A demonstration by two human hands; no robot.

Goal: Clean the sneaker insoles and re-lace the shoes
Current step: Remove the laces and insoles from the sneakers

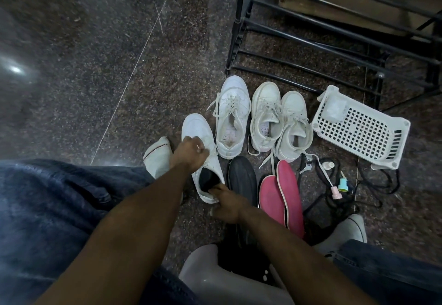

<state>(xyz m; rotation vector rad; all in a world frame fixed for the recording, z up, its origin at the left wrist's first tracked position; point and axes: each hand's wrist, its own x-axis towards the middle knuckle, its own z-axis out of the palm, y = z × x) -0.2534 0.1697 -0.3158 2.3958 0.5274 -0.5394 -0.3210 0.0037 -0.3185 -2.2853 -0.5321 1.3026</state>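
Starting left of centre, your left hand [190, 151] is clamped over the laces and tongue of the white sneaker [199, 137] nearest you, holding it down on the floor. Just below it, your right hand [227, 203] reaches into the heel opening, fingers on the black insole [207, 180] that sits partly inside the shoe; whether they pinch it or only press it, you cannot tell from here. You look to be in the insole step, either seating this one or drawing it out. Next you will need to keep the upper pinned and work the insole along the length of the shoe without buckling it.

To the right, a second black insole [242, 180] lies flat on the floor, and beside it two pink insoles [282, 197] overlap each other. Above these, in the middle of the frame, three more white sneakers [263, 118] stand in a row, laces loose; their insoles appear to be out.

Further right, black laces or cords [339, 190] tangle around small bottles [339, 186]. At right of centre the white plastic basket [361, 127] holds only what looks like a clear crumpled wrapper [336, 111] in its upper-left corner. The black shoe rack [334, 29] in the upper right shows nothing on its bars.
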